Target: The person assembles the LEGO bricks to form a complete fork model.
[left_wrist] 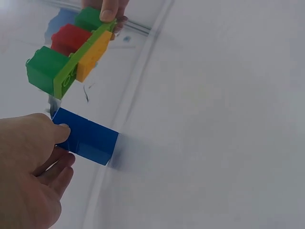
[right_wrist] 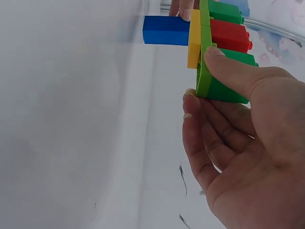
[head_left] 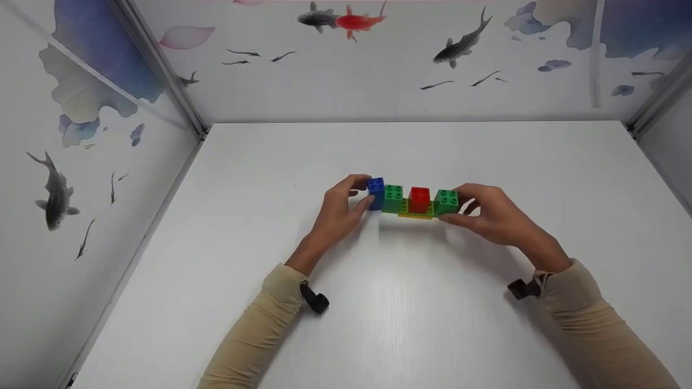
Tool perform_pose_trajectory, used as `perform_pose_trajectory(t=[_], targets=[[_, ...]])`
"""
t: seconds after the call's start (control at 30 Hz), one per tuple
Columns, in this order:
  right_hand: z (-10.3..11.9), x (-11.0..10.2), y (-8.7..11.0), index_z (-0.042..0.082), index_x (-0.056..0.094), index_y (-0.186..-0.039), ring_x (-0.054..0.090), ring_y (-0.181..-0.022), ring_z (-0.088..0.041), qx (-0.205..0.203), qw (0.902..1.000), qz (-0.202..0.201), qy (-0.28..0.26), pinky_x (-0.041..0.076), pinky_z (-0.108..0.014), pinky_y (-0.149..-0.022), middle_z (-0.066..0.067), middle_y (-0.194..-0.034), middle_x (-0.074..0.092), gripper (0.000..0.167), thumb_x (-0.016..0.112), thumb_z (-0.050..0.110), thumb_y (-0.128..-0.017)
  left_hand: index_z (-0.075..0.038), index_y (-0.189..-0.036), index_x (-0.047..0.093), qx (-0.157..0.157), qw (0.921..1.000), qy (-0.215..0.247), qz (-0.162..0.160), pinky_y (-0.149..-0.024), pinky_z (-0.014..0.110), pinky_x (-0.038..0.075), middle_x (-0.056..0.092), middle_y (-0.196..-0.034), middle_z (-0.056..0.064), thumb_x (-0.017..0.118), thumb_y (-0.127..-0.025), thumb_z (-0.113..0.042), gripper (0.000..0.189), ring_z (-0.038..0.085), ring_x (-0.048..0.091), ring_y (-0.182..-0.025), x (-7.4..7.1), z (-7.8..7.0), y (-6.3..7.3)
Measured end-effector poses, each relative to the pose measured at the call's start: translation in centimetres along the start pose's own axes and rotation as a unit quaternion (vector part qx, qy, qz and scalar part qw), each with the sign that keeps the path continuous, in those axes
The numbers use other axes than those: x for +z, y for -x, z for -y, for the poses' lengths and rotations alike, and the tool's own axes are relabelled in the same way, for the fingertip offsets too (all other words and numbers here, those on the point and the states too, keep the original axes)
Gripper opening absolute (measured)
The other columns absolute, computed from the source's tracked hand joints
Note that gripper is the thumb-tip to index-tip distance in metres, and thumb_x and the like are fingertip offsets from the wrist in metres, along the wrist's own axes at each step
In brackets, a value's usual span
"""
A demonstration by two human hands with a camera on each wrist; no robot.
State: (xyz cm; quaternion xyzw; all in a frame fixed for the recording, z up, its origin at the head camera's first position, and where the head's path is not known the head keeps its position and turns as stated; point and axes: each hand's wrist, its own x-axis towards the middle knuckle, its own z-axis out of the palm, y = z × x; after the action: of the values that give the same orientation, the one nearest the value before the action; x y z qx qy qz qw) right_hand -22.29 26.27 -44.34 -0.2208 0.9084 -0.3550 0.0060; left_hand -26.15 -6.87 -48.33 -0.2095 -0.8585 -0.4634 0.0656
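A tall blue block (head_left: pixel 376 201) is pinched between the thumb and fingers of my left hand (head_left: pixel 340 209). My right hand (head_left: pixel 491 217) grips the right end of a toy-brick assembly, thumb on the edge of its lime-green base plate (right_wrist: pixel 205 57). On that plate sit a green brick (head_left: pixel 393 200), a red brick (head_left: pixel 419 200) and a second green brick (head_left: pixel 446 202). Under its middle is a yellow piece (left_wrist: pixel 95 55). In the left wrist view a gap shows between the blue block and the assembly, and the block's lower end is close to the tabletop.
The white tabletop (head_left: pixel 270 162) lies beneath both hands, with shadows under the bricks. Behind it rises a white back panel (head_left: pixel 378 97) printed with fish. A similar printed panel (head_left: pixel 151 178) stands on the left. Each wrist wears a black camera mount.
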Motion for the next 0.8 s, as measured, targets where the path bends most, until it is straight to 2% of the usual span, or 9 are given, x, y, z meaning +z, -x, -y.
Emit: perform_pose_trajectory(t=[0.4, 0.6, 0.8], targets=[[0.9, -0.4, 0.2, 0.009, 0.073, -0.126, 0.067, -0.100, -0.017, -0.006, 0.9991, -0.040, -0.016, 0.056, -0.012, -0.085, -0.003, -0.114, 0.075, 0.033, 0.084, 0.021, -0.097, -0.019, -0.146, 0.062, 0.015, 0.9978, 0.041, 0.049, -0.114, 0.035, 0.057, 0.072, -0.139, -0.003, 0.075, -0.103, -0.013, 0.045, 0.011, 0.068, -0.129, 0.9, -0.8, 0.5], [1.1, -0.5, 0.2, 0.008, 0.072, -0.127, 0.067, -0.101, -0.016, -0.015, 0.9980, -0.057, -0.023, 0.054, -0.008, -0.084, -0.003, -0.115, 0.074, 0.033, 0.083, 0.022, -0.098, -0.018, -0.145, 0.063, 0.015, 0.9952, 0.063, 0.074, -0.114, 0.033, 0.056, 0.073, -0.138, -0.003, 0.076, -0.103, -0.017, 0.044, 0.012, 0.068, -0.130, 1.4, -1.1, 0.7], [1.3, -0.5, 0.2, 0.008, 0.069, -0.130, 0.066, -0.107, -0.015, -0.012, 0.9979, -0.058, -0.024, 0.052, -0.006, -0.087, -0.004, -0.118, 0.073, 0.035, 0.078, 0.026, -0.102, -0.016, -0.146, 0.063, 0.008, 0.9914, 0.089, 0.096, -0.112, 0.032, 0.057, 0.073, -0.135, 0.001, 0.077, -0.103, -0.020, 0.045, 0.015, 0.069, -0.128, 1.9, -1.6, 1.0]])
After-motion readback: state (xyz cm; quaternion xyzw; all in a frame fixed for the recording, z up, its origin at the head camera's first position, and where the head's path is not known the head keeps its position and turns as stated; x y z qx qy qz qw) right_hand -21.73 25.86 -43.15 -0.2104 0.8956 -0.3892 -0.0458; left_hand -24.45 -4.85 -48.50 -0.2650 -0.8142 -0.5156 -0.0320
